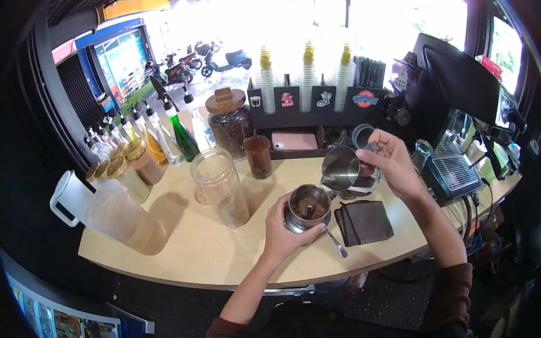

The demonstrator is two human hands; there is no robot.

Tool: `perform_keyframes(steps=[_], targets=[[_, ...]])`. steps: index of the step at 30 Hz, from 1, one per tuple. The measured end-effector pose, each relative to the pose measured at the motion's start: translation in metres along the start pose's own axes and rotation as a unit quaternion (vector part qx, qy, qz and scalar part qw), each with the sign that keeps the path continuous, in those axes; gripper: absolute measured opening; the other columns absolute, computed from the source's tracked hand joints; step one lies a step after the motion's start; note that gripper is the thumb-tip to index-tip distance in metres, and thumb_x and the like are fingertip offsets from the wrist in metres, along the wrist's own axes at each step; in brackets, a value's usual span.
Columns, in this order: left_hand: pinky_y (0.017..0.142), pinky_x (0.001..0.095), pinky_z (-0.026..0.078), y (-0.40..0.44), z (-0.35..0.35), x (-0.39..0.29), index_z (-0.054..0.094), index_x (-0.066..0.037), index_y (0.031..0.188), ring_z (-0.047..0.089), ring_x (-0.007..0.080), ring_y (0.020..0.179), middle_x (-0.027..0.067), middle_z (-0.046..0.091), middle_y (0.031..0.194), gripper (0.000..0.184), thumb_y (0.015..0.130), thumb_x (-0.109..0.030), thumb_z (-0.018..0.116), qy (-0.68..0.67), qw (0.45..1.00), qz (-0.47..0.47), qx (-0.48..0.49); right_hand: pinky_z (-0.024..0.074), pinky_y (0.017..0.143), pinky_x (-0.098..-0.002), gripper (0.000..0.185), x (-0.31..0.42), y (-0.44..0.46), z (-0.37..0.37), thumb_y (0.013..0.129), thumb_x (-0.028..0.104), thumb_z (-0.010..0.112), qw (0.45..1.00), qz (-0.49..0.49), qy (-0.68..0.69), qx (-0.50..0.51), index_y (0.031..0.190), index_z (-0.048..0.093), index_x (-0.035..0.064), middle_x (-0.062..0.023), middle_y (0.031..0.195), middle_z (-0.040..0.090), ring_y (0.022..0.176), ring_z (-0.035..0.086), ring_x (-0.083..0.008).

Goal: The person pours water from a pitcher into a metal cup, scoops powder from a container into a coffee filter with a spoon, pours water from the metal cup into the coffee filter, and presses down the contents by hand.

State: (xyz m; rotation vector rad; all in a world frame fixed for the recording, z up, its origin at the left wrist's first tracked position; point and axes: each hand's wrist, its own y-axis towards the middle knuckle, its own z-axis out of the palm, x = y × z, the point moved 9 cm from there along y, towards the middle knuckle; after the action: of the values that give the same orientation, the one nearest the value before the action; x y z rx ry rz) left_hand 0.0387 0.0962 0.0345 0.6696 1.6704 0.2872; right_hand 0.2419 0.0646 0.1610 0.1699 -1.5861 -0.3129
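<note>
My left hand (283, 233) is wrapped around a metal coffee dripper (300, 196) standing on the counter. Brown ground coffee (305, 210) and a small dark upright piece show inside it. My right hand (392, 162) grips the handle of a steel milk pitcher (342, 171), tilted with its spout down toward the dripper's rim. Whether liquid is flowing from it, I cannot make out. A metal spoon (336, 243) lies against the dripper's right side. Just right of that rests a folded dark cloth (369, 220).
Left of my hands stand a clear plastic jar (220, 192), a glass of brown drink (258, 158) and a large pitcher (124, 214). Behind are a coffee bean jar (229, 125), syrup bottles (181, 133) and a cup holder (285, 100). An espresso machine (454, 167) sits right.
</note>
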Motion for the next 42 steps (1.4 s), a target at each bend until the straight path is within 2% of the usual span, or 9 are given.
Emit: perform_keyframes(steps=[8, 10, 13, 15, 29, 31, 38, 40, 42], targets=[[0.088, 0.0394, 0.047, 0.000, -0.001, -0.004, 0.054, -0.002, 0.114, 0.061, 0.0280, 0.098, 0.0141, 0.064, 0.104, 0.074, 0.056, -0.032, 0.088, 0.003, 1.000, 0.008, -0.003, 0.0593, 0.063, -0.0252, 0.021, -0.001, 0.006, 0.000, 0.086, 0.005, 0.066, 1.000, 0.000, -0.023, -0.013, 0.078, 0.047, 0.0071, 0.0036, 0.072, 0.053, 0.065, 0.056, -0.0029], [0.090, 0.0335, 0.047, 0.000, -0.001, -0.007, 0.052, 0.000, 0.113, 0.061, 0.0196, 0.100, 0.0117, 0.062, 0.106, 0.068, 0.059, -0.021, 0.088, 0.017, 1.000, 0.021, 0.002, 0.0589, 0.063, -0.0244, 0.021, -0.001, 0.007, 0.001, 0.086, 0.005, 0.066, 1.000, 0.000, -0.019, -0.016, 0.078, 0.047, 0.0073, 0.0041, 0.072, 0.052, 0.064, 0.055, -0.0023], [0.090, 0.0338, 0.047, 0.000, -0.001, -0.010, 0.052, 0.000, 0.113, 0.061, 0.0197, 0.100, 0.0117, 0.062, 0.106, 0.069, 0.058, -0.022, 0.088, 0.013, 1.000, 0.018, 0.010, 0.0576, 0.061, -0.0231, 0.021, -0.001, 0.010, 0.004, 0.086, 0.004, 0.066, 1.000, -0.009, -0.017, -0.020, 0.077, 0.047, 0.0076, 0.0047, 0.071, 0.051, 0.064, 0.055, -0.0018], [0.090, 0.0337, 0.047, 0.000, -0.001, -0.009, 0.052, 0.000, 0.113, 0.061, 0.0198, 0.100, 0.0118, 0.062, 0.105, 0.069, 0.058, -0.022, 0.088, 0.023, 1.000, 0.020, 0.008, 0.0485, 0.054, -0.0202, 0.019, -0.002, 0.011, 0.005, 0.084, 0.002, 0.066, 1.000, -0.011, -0.001, -0.020, 0.079, 0.049, 0.0074, 0.0030, 0.069, 0.053, 0.061, 0.054, -0.0029], [0.090, 0.0339, 0.047, 0.001, -0.001, -0.011, 0.052, 0.000, 0.114, 0.061, 0.0205, 0.100, 0.0123, 0.063, 0.105, 0.071, 0.057, -0.024, 0.088, 0.008, 1.000, 0.023, 0.005, 0.0524, 0.055, -0.0209, 0.020, 0.002, 0.013, 0.004, 0.085, 0.003, 0.067, 0.999, -0.025, -0.002, -0.019, 0.078, 0.048, 0.0076, 0.0031, 0.071, 0.054, 0.063, 0.055, -0.0023], [0.085, 0.0372, 0.049, 0.001, -0.003, -0.013, 0.054, -0.001, 0.112, 0.064, 0.0267, 0.094, 0.0141, 0.065, 0.101, 0.070, 0.057, -0.027, 0.087, 0.015, 0.999, 0.042, -0.014, 0.0547, 0.056, -0.0209, 0.021, 0.006, 0.011, 0.004, 0.085, 0.004, 0.067, 0.999, -0.026, 0.002, -0.020, 0.077, 0.048, 0.0074, 0.0036, 0.070, 0.053, 0.064, 0.056, -0.0018], [0.085, 0.0363, 0.049, 0.001, -0.004, -0.018, 0.054, -0.001, 0.112, 0.064, 0.0256, 0.094, 0.0145, 0.064, 0.101, 0.070, 0.057, -0.027, 0.088, 0.005, 0.999, 0.041, -0.015, 0.0546, 0.057, -0.0240, 0.019, 0.002, -0.001, -0.013, 0.085, 0.004, 0.066, 0.999, -0.035, 0.006, -0.037, 0.079, 0.048, 0.0075, 0.0011, 0.076, 0.057, 0.067, 0.057, -0.0039], [0.090, 0.0341, 0.047, 0.001, -0.002, -0.014, 0.053, 0.002, 0.114, 0.062, 0.0208, 0.100, 0.0131, 0.063, 0.105, 0.071, 0.058, -0.024, 0.088, -0.009, 1.000, 0.019, 0.001, 0.0539, 0.057, -0.0246, 0.019, -0.004, -0.008, -0.024, 0.086, 0.005, 0.066, 0.998, -0.043, 0.012, -0.040, 0.079, 0.049, 0.0077, 0.0003, 0.076, 0.057, 0.067, 0.057, -0.0052], [0.088, 0.0347, 0.048, 0.001, -0.003, -0.017, 0.053, 0.001, 0.113, 0.063, 0.0226, 0.097, 0.0135, 0.063, 0.102, 0.070, 0.058, -0.025, 0.088, 0.003, 1.000, 0.029, -0.004, 0.0525, 0.059, -0.0238, 0.017, -0.019, -0.020, -0.038, 0.086, 0.005, 0.064, 0.995, -0.016, 0.072, -0.065, 0.079, 0.049, 0.0081, -0.0008, 0.075, 0.058, 0.066, 0.057, -0.0070]])
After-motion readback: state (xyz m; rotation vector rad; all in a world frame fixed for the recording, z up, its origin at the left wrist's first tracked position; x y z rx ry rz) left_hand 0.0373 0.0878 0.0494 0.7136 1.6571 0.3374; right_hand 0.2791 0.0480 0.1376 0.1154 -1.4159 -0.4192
